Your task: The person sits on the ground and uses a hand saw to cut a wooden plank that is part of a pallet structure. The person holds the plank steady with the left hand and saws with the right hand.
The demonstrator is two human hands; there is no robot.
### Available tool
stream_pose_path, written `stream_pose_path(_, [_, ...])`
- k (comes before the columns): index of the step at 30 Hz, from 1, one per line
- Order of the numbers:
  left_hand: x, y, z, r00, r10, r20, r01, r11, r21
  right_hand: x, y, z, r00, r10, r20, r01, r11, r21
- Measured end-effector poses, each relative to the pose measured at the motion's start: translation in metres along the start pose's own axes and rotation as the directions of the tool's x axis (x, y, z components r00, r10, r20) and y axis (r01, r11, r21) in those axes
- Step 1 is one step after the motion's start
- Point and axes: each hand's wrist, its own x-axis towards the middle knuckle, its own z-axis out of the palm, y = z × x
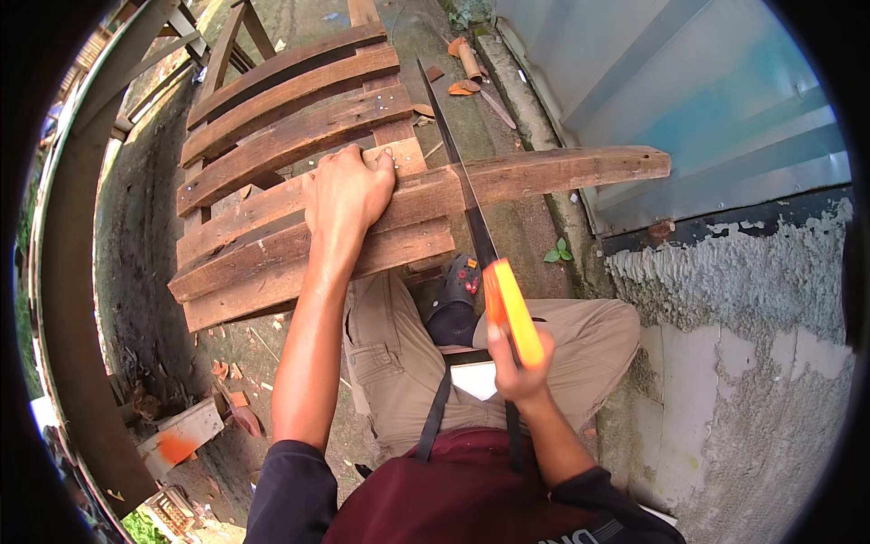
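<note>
Our left hand (349, 189) clasps a plank (571, 175) overhanging the pallet (299, 138) at its right edge, our right hand (519, 372) gripping a saw (511, 304) across it.

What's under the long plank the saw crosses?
Pallet slats show either side of the left part of the plank, ground either side of its right part. Directly beneath is covered: can't tell.
</note>
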Motion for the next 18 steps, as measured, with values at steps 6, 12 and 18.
stream_pose_path(6, [0.004,-0.004,-0.009,0.999,0.023,0.042,-0.023,1.0,-0.022,0.012,0.005,0.022,0.996,-0.058,-0.064,0.06,0.998,0.033])
stream_pose_path(12, [-0.007,-0.006,-0.007,1.0,0.01,-0.016,-0.011,0.999,-0.047,-0.122,0.03,-0.039,0.955,-0.284,0.08,0.295,0.922,-0.251])
stream_pose_path(18, [0.004,0.002,-0.002,1.0,0.011,0.021,-0.01,0.999,-0.05,0.058,0.013,0.03,0.995,-0.044,-0.094,0.05,0.997,0.062])
